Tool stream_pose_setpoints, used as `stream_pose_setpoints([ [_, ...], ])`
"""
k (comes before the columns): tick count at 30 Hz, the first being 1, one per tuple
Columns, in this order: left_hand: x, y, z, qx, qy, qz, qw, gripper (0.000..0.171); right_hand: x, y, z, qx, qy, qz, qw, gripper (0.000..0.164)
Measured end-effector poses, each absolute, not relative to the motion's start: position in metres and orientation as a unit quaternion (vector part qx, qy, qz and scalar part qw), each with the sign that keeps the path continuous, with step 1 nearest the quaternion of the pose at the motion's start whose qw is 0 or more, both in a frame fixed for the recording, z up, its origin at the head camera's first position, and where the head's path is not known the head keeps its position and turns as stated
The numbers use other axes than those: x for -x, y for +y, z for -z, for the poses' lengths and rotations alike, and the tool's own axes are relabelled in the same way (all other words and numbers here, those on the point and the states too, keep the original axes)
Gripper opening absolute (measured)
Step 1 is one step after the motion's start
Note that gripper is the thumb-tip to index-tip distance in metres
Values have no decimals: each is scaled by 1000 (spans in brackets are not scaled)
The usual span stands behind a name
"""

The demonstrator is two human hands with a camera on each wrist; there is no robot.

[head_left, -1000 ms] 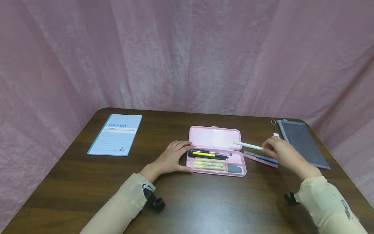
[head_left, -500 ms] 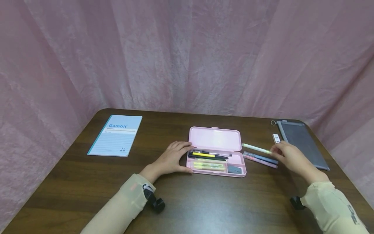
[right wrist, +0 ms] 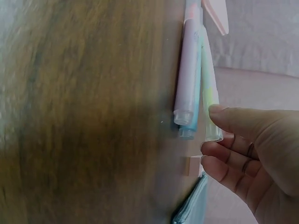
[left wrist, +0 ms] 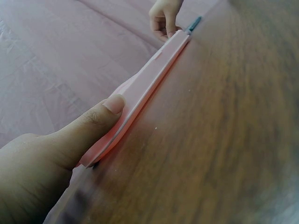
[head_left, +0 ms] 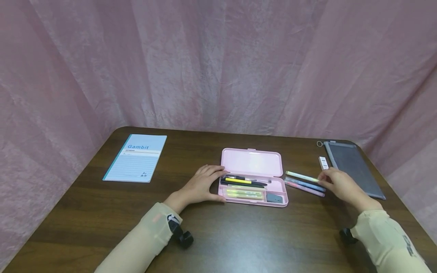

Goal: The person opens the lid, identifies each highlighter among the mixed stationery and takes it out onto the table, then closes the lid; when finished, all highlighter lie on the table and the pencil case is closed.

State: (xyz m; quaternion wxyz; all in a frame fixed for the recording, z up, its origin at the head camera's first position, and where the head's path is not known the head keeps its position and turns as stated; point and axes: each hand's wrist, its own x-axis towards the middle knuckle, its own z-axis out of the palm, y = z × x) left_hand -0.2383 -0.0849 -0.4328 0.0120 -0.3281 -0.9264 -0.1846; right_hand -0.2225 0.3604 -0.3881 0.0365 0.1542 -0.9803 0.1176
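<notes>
Backdrop: pink curtain (head_left: 218, 64), velvety sheen, soft vertical folds; fills upper part of head view, continues down past both sides of desk (head_left: 191, 235). One long darker fold slants at far right. Desk: dark brown top, visible wood grain, far corners rounded, far edge nearly level just in front of curtain. Light: soft, diffuse; pale glossy patch (head_left: 239, 258) on near middle of desktop. Wrist views: same grain, partly blurred, and curtain reading paler, greyish pink, with creases.

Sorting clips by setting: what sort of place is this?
Perhaps a curtained study spot: a brown wood-grain table, a pink velvety curtain behind it, and an open pink rectangular pencil case.
</notes>
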Motion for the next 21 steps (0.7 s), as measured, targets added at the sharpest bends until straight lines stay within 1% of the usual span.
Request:
stream_pose_setpoints([
  [6, 238, -85, 433, 330, -925, 186, 13, 92, 227, 364, 392, -156, -979, -127, 26, 6],
  [21, 239, -85, 433, 326, -928, 180, 10, 92, 235, 367, 394, -148, -978, -144, -24, 4],
])
